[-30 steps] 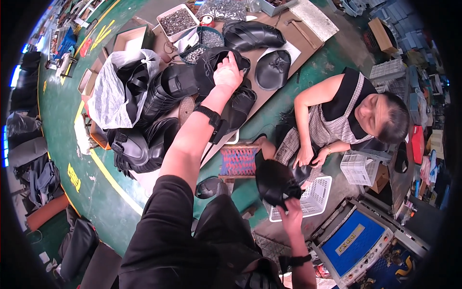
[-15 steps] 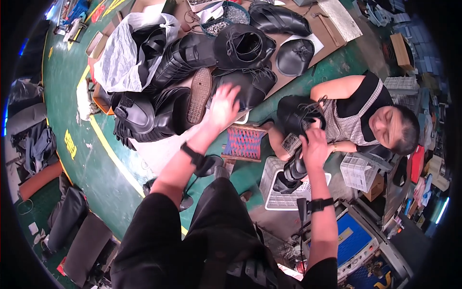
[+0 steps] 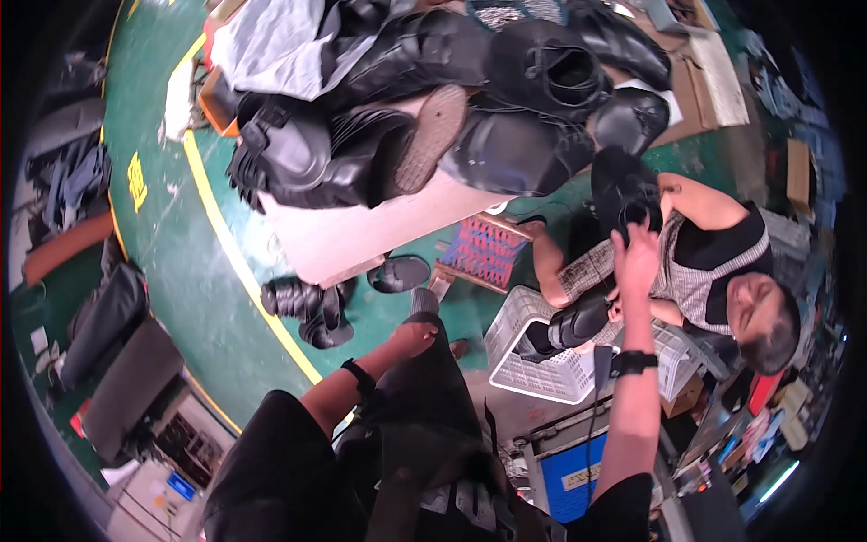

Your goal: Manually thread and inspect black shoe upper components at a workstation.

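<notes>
My right hand (image 3: 639, 257) reaches out at the right, its fingers at the opening of a black lace-up shoe (image 3: 621, 185), gripping it there. The shoe is held up in front of a seated person (image 3: 713, 212). My left hand (image 3: 414, 340) is drawn back over my knee, fingers curled, with nothing visible in it. On the table (image 3: 361, 230) beyond lies a heap of black shoes (image 3: 519, 149); one shows its brown sole (image 3: 432, 140). The other person's hand (image 3: 616, 305) is beside black shoes (image 3: 578, 325) over a white crate.
The white plastic crate (image 3: 542, 384) stands at the right by the person's legs. A woven stool (image 3: 483, 251) stands below the table edge. Black footwear (image 3: 307, 307) and a single black shoe (image 3: 399, 273) lie on the green floor. A pale plastic bag (image 3: 271, 45) covers the table's far left.
My left hand has pulled back from the shoe heap to my knee. My view has shifted, and the right hand with the lace-up shoe now appears farther right.
</notes>
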`<state>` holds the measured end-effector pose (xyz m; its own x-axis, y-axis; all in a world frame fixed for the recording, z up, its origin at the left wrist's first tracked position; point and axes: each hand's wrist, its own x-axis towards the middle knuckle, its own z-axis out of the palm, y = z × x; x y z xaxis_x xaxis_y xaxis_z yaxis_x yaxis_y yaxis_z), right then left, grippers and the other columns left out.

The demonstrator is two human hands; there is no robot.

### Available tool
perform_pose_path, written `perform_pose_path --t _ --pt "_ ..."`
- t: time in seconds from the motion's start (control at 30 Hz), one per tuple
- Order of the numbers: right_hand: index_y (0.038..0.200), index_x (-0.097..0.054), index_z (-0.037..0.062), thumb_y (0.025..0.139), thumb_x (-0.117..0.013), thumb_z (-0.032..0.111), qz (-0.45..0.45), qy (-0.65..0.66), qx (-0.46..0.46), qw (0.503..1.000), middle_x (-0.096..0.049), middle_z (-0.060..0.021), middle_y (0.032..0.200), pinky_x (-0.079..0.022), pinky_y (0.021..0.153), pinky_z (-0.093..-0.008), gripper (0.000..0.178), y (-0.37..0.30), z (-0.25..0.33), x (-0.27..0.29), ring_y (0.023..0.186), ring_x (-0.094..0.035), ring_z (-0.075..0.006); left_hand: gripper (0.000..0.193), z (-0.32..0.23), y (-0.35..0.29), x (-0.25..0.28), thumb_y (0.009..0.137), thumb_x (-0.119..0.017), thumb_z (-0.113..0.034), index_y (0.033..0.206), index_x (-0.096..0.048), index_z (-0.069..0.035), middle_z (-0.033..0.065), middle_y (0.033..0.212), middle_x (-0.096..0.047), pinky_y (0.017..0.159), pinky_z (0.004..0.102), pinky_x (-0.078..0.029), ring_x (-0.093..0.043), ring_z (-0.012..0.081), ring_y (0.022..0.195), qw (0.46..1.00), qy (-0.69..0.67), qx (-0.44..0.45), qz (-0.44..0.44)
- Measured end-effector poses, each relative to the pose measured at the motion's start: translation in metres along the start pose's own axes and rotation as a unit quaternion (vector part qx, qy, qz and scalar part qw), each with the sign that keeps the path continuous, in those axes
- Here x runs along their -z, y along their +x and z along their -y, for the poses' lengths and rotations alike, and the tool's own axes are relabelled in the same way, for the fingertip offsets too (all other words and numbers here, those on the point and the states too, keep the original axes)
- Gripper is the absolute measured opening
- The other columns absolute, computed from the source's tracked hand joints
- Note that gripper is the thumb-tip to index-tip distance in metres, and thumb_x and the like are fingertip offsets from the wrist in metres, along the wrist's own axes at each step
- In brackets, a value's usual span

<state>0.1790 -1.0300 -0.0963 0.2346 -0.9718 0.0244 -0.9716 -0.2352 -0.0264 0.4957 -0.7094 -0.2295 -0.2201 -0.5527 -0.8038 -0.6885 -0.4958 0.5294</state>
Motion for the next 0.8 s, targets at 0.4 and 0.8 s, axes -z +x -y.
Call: perform_pose_path --t 0.4,0.8 --pt "0.082 -0.06 0.006 0.072 -0.068 0.021 0.182 0.245 0.134 0.943 -0.058 -0.0062 0.082 -0.041 0.074 -0.038 0.02 -0.131 0.146 -0.012 0.084 -0.052 -0.026 0.021 -0.052 0.039 0.082 0.086 -0.05 -0.006 0.105 -0.059 -0.001 0.0119 0.089 -0.065 0.072 0.0314 -0.05 -0.064 0.0175 0.079 0.978 -0.161 0.002 -0.133" --pt "0.078 -0.059 0.0084 0.07 -0.068 0.023 0.271 0.216 0.132 0.929 -0.058 -0.0041 0.079 -0.042 0.072 -0.0394 0.019 -0.151 0.087 0.012 0.084 -0.053 -0.0244 0.021 -0.03 0.022 0.063 0.086 -0.054 -0.012 0.106 -0.059 -0.008 0.007 0.089 -0.065 0.068 0.0295 -0.05 -0.064 0.0179 0.078 0.976 -0.194 -0.017 -0.1"
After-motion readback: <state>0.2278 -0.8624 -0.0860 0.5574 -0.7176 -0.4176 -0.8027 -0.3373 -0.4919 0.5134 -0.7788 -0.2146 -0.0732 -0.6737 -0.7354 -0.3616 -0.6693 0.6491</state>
